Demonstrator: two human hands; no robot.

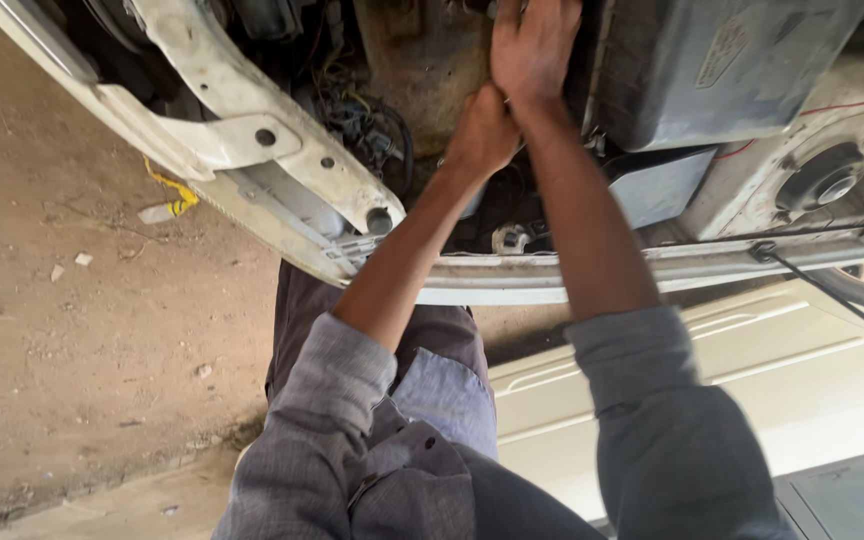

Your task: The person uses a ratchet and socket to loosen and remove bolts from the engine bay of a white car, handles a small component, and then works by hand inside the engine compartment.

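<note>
Down in the engine bay (422, 60) we had our right hand (535, 45) flat, fingers loose, left hand (482, 130) clenched on something hidden; best go slow near the wires (367, 125).

Both arms outstretched, left hand (480, 132) fisted, right hand (532, 45) flat, fingers extended.

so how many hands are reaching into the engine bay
2. The left hand is curled low in the bay's middle; the right hand lies flat just above it, beside the grey box. No others visible.
</note>
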